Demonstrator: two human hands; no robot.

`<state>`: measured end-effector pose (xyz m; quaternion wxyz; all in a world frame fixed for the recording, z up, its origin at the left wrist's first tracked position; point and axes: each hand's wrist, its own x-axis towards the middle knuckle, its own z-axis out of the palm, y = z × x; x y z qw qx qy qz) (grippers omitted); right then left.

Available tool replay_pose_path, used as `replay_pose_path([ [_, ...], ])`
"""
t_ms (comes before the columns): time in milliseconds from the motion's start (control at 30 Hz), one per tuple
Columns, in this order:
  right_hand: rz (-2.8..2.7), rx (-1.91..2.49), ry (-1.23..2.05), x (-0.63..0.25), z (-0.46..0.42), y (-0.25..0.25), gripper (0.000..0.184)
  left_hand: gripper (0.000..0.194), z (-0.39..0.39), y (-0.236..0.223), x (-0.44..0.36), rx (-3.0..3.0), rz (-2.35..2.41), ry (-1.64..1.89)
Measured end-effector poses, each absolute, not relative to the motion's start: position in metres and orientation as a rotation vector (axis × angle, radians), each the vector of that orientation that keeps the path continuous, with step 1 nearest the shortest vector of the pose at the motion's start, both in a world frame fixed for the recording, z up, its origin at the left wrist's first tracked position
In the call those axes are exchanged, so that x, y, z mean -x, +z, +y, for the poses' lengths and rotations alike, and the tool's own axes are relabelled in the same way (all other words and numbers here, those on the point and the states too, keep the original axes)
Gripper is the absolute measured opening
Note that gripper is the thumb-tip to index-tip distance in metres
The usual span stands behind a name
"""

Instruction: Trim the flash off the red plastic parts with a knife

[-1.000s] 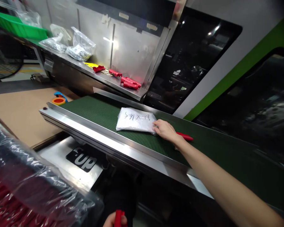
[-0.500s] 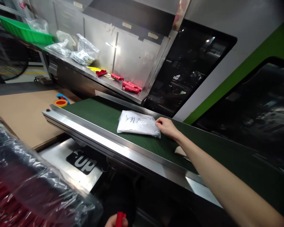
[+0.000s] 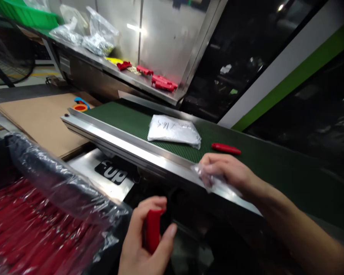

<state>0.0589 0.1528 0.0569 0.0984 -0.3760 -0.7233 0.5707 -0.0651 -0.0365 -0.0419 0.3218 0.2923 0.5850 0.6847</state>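
Note:
My left hand (image 3: 145,240) is low in the middle, closed around a red plastic part (image 3: 152,229) held upright. My right hand (image 3: 229,172) is over the steel rail (image 3: 126,143) of the green conveyor belt (image 3: 123,120), pinching a small clear plastic bag (image 3: 215,183). A stack of white bags with handwriting (image 3: 174,131) lies on the belt just beyond. Another red part (image 3: 226,148) lies on the belt to the right of the stack.
A bin lined with clear plastic (image 3: 60,183) and full of red parts (image 3: 31,233) sits at lower left. Cardboard (image 3: 43,118) with tape rolls (image 3: 80,105) lies at left. A steel shelf (image 3: 103,67) behind holds red parts (image 3: 163,82), bagged hardware (image 3: 97,36) and a green tray (image 3: 23,13).
My right hand has left the white stack and pulled back toward me with one clear bag. My left hand has risen into view with its red part.

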Motion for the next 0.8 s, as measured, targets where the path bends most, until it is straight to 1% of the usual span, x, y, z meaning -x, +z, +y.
replay_pose_path([
  [67, -2.151, 1.112, 1.944, -0.067, 0.117, 0.048, 0.018, 0.027, -0.030, -0.035, 0.062, -0.927, 1.435, 1.808],
  [133, -2.156, 1.084, 2.104, -0.074, 0.094, 0.036, 0.020, 0.026, -0.027, -0.037, 0.055, -0.868, 1.303, 1.719],
  [167, -2.188, 1.072, 2.090, -0.078, 0.087, 0.029, 0.022, 0.024, -0.028, -0.040, 0.052, -0.798, 1.285, 1.670],
  [300, -2.277, 1.136, 1.772, -0.099, 0.077, 0.011, 0.033, 0.022, -0.038, -0.052, 0.044, -0.640, 1.397, 1.509],
  [367, -2.220, 1.120, 1.804, -0.108, 0.076, 0.010, 0.039, 0.023, -0.042, -0.054, 0.043, -0.645, 1.442, 1.437],
  [400, -2.217, 1.107, 1.818, -0.111, 0.075, 0.010, 0.040, 0.024, -0.043, -0.053, 0.043, -0.651, 1.459, 1.419],
  [567, -2.381, 1.209, 1.592, -0.122, 0.068, 0.008, 0.022, 0.022, -0.044, -0.052, 0.043, -0.710, 1.518, 1.399],
  [700, -2.320, 1.258, 1.555, -0.126, 0.063, -0.001, 0.022, 0.023, -0.049, -0.058, 0.044, -0.809, 1.616, 1.395],
  [800, -2.171, 1.382, 1.584, -0.125, 0.056, -0.006, 0.027, 0.025, -0.058, -0.058, 0.042, -0.928, 1.794, 1.565],
])
